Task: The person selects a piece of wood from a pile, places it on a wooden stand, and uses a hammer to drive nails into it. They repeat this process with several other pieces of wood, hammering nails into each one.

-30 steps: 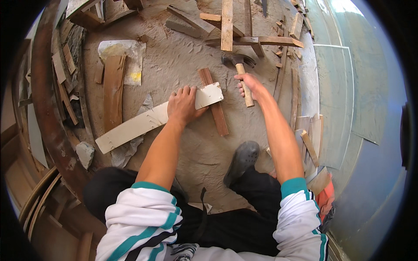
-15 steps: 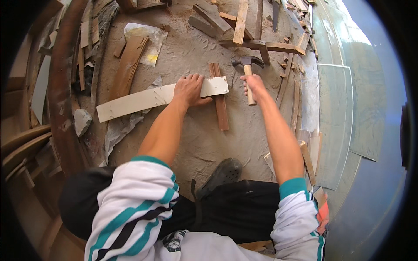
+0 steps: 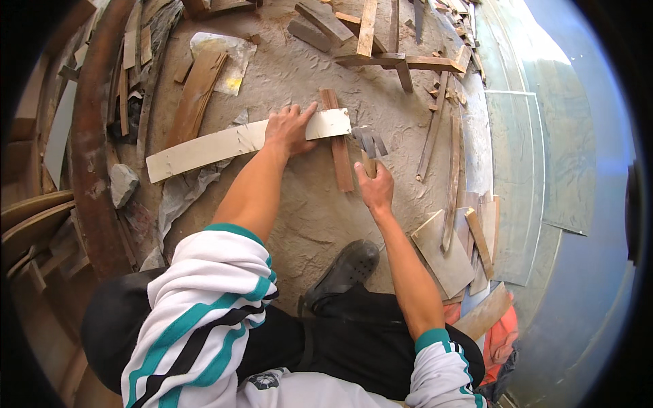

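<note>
A claw hammer (image 3: 368, 165) is gripped by its wooden handle in my right hand (image 3: 377, 189). Its metal head, smeared by motion, hangs just right of the end of a long white board (image 3: 211, 151). My left hand (image 3: 288, 132) is closed over this board near its right end, gripping it across the width. Small nails or nail points show at that end. Crossing beneath the white board is a short reddish-brown wood strip (image 3: 341, 163), which lies on the dirt floor.
Brown planks (image 3: 197, 98) and a clear plastic sheet (image 3: 237, 58) lie at the far left. Scrap wood (image 3: 408, 64) is heaped at the far right. Glass sheets (image 3: 517, 183) line the right side, with a square tile (image 3: 445, 253) nearby. My shoe (image 3: 343, 272) rests on the floor.
My right hand has swung the hammer left and nearer, bringing its head beside the board's end. My left hand still grips the board, its thumb and fingers shifted. The view has moved slightly.
</note>
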Demonstrator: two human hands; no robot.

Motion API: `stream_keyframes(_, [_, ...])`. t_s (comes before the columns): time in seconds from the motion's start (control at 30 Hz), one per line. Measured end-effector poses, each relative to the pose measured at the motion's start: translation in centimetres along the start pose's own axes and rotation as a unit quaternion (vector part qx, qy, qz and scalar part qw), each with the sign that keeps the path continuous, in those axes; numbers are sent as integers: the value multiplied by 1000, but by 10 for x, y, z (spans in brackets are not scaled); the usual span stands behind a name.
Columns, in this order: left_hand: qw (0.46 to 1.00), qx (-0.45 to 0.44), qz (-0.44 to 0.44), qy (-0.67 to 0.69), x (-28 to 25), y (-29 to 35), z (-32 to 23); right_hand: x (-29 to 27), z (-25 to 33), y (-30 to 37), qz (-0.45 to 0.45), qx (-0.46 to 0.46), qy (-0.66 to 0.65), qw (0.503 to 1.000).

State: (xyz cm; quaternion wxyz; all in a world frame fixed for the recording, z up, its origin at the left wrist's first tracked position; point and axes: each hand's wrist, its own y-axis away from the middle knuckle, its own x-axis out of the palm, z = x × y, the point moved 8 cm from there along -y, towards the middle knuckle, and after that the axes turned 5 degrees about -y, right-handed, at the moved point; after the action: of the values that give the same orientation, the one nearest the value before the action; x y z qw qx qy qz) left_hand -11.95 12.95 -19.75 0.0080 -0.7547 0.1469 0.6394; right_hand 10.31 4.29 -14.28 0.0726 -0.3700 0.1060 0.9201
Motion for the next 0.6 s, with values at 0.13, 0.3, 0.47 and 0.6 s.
stream_keyframes(0.13, [1000, 4, 1, 29, -1, 2, 5, 4, 15, -3, -9, 13, 37, 999])
stream_keyframes(0.3, [999, 10, -12, 41, -1, -1, 5, 6, 25, 6, -45, -127, 79, 988])
stream_keyframes(0.47, [999, 15, -23, 43, 2, -2, 7, 27, 18, -5, 44, -67, 212, 974])
stream_keyframes(0.6, [999, 12, -10, 43, 1, -7, 4, 32, 31, 8, 43, -141, 170, 974])
